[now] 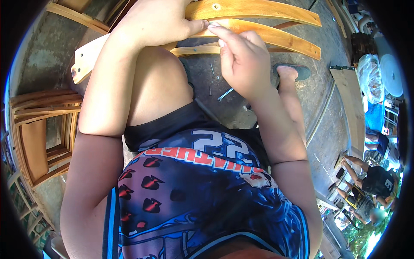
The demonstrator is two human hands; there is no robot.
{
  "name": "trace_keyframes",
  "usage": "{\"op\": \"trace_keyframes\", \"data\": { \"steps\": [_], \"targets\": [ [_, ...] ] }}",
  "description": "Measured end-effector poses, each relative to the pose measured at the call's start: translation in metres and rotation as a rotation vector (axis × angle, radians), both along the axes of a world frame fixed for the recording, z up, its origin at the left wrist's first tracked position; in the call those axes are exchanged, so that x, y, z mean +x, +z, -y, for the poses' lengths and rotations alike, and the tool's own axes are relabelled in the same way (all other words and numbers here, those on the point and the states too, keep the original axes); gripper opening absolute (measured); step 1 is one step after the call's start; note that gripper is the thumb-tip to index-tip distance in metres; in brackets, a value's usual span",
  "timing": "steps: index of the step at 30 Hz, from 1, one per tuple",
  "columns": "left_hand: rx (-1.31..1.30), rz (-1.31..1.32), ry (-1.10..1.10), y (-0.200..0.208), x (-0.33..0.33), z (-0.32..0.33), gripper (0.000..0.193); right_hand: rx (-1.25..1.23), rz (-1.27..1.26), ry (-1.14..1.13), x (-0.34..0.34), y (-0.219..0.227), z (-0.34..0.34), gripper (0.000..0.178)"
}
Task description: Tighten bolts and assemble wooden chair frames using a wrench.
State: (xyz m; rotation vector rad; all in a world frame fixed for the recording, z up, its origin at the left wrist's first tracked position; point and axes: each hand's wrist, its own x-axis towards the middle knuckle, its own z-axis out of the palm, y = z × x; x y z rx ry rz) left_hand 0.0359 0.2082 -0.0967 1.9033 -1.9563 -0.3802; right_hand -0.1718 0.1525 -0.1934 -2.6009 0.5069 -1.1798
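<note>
Two curved, varnished wooden slats lie across the top of the view, an upper slat [267, 8] with a bolt hole and a lower slat [289, 39]. My left hand [161, 21] is wrapped over their left part, its thumb along the wood and its other fingers mostly hidden. At the lower slat's edge, just by that thumb tip, the fingers of my right hand [245, 58] are pinched together. Whatever lies between those fingertips is too small to make out. Below, on the floor, are a wrench [225, 94] and a long bolt [211, 69].
A pale wooden end piece [82, 60] with dark holes sticks out left of my left forearm. Stacked wooden frames [45, 142] stand at the left. To the right are a long board [347, 99], a clear plastic bag [371, 80] and other people [375, 181] farther off.
</note>
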Motion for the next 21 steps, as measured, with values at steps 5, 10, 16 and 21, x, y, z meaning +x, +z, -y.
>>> {"op": "trace_keyframes", "data": {
  "steps": [5,10,16,21],
  "targets": [
    [0.002,0.137,0.023,-0.001,-0.007,0.001,0.036,0.037,0.037,-0.055,-0.003,0.007,0.007,0.035],
    [0.04,0.143,0.062,0.005,-0.014,-0.001,0.037,-0.181,0.09,-0.104,-0.01,0.01,0.021,0.026],
    [-0.057,0.178,0.058,-0.006,-0.008,-0.002,0.039,-0.188,-0.002,-0.049,-0.01,-0.005,0.031,0.019],
    [0.04,0.058,0.002,0.003,-0.007,0.0,0.044,-0.197,0.029,-0.054,-0.01,-0.008,0.034,0.019]
  ]
}}
